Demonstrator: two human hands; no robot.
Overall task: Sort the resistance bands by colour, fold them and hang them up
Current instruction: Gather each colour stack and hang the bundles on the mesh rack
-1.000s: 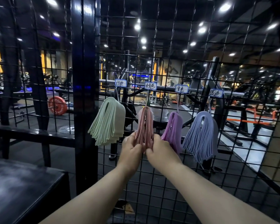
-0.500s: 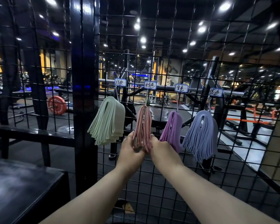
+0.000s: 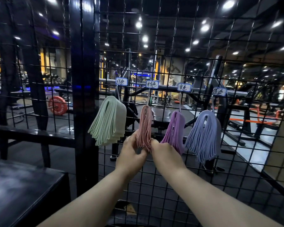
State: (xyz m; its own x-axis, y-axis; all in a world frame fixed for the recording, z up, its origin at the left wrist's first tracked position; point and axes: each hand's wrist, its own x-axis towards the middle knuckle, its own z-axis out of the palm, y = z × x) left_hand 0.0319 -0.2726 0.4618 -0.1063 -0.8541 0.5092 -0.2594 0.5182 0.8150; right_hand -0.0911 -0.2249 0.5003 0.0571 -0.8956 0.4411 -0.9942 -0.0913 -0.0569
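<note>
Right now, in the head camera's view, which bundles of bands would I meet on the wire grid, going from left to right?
green bands → pink bands → purple bands → blue bands

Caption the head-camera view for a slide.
Left hand and right hand grip folded pink resistance bands hanging on a black wire grid.

A black wire grid (image 3: pixel 170 185) fills the near view, fixed to a thick black post (image 3: pixel 84 95). Behind it lies a dim gym with ceiling spots (image 3: pixel 138 24), a red plate (image 3: pixel 57 108) far left, a bench (image 3: pixel 161 113) and an orange frame (image 3: pixel 251 119) far right. A dark box (image 3: pixel 23 185) stands near left.
</note>
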